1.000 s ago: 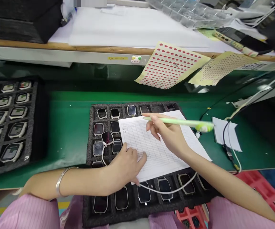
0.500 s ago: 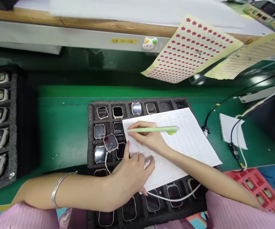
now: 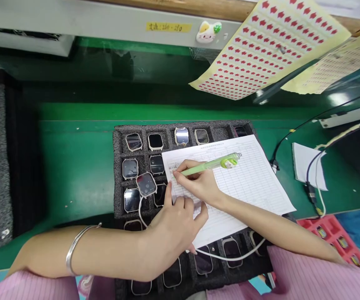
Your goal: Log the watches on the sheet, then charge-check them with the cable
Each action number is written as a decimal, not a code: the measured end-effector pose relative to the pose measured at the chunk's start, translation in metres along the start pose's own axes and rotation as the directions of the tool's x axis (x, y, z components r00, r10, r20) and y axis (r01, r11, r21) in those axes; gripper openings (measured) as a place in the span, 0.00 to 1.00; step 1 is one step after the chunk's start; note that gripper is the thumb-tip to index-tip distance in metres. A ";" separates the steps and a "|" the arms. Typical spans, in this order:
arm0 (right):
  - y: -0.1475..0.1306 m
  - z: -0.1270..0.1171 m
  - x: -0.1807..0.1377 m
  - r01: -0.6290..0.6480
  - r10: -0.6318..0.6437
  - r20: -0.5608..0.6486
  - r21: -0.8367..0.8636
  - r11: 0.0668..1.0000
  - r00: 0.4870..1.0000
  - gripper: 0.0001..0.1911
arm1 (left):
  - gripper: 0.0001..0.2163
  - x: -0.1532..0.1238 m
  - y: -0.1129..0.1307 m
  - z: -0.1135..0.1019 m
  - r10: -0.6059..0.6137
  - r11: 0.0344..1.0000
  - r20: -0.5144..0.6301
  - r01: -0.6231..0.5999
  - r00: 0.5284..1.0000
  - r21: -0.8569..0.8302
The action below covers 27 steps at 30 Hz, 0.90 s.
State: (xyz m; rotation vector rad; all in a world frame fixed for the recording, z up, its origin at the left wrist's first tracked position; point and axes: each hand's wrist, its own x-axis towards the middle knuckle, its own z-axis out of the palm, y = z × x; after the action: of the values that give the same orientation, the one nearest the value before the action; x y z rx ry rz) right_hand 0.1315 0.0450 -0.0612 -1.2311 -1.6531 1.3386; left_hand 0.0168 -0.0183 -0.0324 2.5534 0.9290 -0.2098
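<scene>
Single camera worn on the person's head, facing forward and down from close above the green counter. Left hand and right hand appear at near range, low in the frame, with the black foam tray centred behind them and pink sleeves cut by the bottom edge

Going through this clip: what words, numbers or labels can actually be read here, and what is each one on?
Yellow label on the rail: Chinese characters, then "260-280", blurred.
Paper form: printed heading and table text, too small to read.
Green pen: no readable text.
</scene>
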 end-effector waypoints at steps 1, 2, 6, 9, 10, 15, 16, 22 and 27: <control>0.000 0.000 0.000 0.001 -0.001 -0.003 -0.005 1.000 1.000 0.07 | 0.43 0.000 0.000 0.001 -0.006 1.000 -0.017 0.006 1.000 0.008; 0.001 0.000 0.000 0.002 -0.002 -0.006 -0.010 1.000 1.000 0.07 | 0.43 -0.001 0.000 0.002 -0.010 1.000 -0.040 0.011 0.999 0.018; 0.002 0.001 0.000 0.011 -0.011 -0.001 -0.025 1.000 1.000 0.07 | 0.43 -0.003 0.001 0.005 -0.006 0.998 -0.106 0.013 0.994 0.060; 0.003 0.001 -0.001 0.025 -0.025 0.014 -0.020 0.999 1.000 0.08 | 0.42 -0.005 0.001 0.005 -0.005 0.997 -0.132 0.015 0.991 0.082; 0.003 0.001 -0.001 0.027 -0.027 0.012 -0.018 0.999 1.000 0.08 | 0.42 -0.005 0.001 0.005 -0.001 0.996 -0.137 0.013 0.991 0.086; 0.002 0.001 -0.001 0.033 -0.033 -0.012 -0.022 0.999 0.999 0.08 | 0.42 -0.006 0.001 0.002 0.012 0.995 -0.135 0.001 0.991 0.095; 0.002 0.001 -0.001 0.040 -0.040 -0.008 -0.023 0.999 0.999 0.08 | 0.43 -0.005 0.001 0.002 0.008 0.995 -0.130 0.004 0.991 0.096; 0.001 0.001 -0.001 0.045 -0.045 0.005 -0.013 0.999 0.999 0.08 | 0.43 -0.004 0.001 0.001 0.002 0.996 -0.093 0.006 0.996 0.091; 0.003 0.002 -0.001 0.059 -0.058 0.014 -0.007 0.998 0.998 0.09 | 0.42 -0.004 0.001 0.000 -0.002 0.998 -0.071 0.007 0.997 0.070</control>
State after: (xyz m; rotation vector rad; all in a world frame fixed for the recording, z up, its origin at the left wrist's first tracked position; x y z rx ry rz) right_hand 0.1311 0.0437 -0.0642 -1.1712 -1.6916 1.3092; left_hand 0.0141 -0.0210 -0.0311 2.6385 0.9698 -0.1564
